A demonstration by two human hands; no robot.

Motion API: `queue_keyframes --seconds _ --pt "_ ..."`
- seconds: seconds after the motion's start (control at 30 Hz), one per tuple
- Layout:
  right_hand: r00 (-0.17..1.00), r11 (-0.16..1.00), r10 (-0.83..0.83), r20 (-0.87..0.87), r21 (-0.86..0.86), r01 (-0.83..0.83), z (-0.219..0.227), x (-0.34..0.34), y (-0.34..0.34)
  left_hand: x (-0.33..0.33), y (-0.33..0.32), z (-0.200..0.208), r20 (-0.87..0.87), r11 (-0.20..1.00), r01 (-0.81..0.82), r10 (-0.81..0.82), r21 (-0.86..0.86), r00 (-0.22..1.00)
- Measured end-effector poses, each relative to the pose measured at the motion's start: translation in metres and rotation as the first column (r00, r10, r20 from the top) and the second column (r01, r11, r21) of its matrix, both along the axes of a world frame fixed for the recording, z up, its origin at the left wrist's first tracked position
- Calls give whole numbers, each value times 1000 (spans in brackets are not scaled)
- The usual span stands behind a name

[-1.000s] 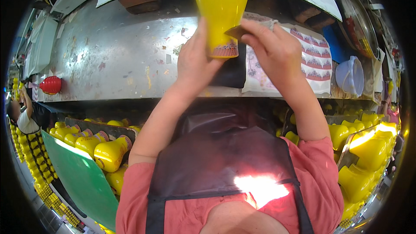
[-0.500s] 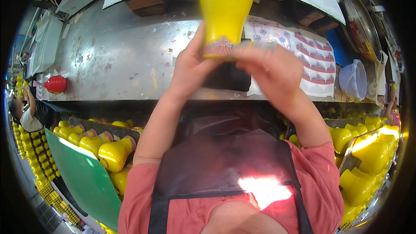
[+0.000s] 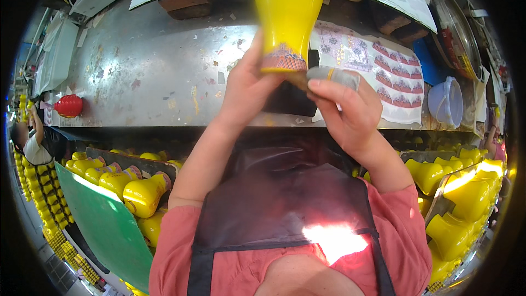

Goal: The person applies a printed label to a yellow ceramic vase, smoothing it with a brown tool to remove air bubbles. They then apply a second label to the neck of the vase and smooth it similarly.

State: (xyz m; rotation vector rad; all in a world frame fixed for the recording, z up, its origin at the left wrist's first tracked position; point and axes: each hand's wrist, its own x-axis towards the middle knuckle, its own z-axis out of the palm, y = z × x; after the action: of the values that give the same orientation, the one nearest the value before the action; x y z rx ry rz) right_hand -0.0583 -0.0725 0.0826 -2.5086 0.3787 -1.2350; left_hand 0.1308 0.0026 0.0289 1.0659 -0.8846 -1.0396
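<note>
The right hand (image 3: 350, 107), fingers pinched on a blurred brown scraper (image 3: 297, 80), has dropped from the yellow vase (image 3: 287, 13)'s side to its base, so smoothing seems to reach the patterned band (image 3: 285, 59)'s edge, while the left hand (image 3: 246, 87)'s fingers clasp the vase over the tabletop (image 3: 153, 77).

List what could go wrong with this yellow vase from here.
The glossy yellow vase might slip, since the left grip holds it only near its patterned end. The thin brown piece at the right grip could scuff or lift the patterned band close by.
</note>
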Motion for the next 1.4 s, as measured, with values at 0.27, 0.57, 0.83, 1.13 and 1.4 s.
queue_keyframes --seconds 0.27,0.57,0.83,1.13,1.4 --pt "997 980 -51 -50 -196 40 -13 0 3 -4 -2 -19 444 991 -135 124 -8 888" --pt "983 974 -51 -174 -225 10 -20 -3 18 -13 -1 -23 796 934 -275 340 -226 501" --pt "977 978 -122 -173 -188 89 -16 19 26 -15 -6 -26 783 872 -286 485 -398 390" --pt "886 883 -364 -287 197 427 -15 10 9 -20 -5 -12 872 909 -262 395 -325 288" --pt "891 627 -328 -315 633 454 -39 -6 -4 -2 -9 -20 726 959 -242 272 -149 631"
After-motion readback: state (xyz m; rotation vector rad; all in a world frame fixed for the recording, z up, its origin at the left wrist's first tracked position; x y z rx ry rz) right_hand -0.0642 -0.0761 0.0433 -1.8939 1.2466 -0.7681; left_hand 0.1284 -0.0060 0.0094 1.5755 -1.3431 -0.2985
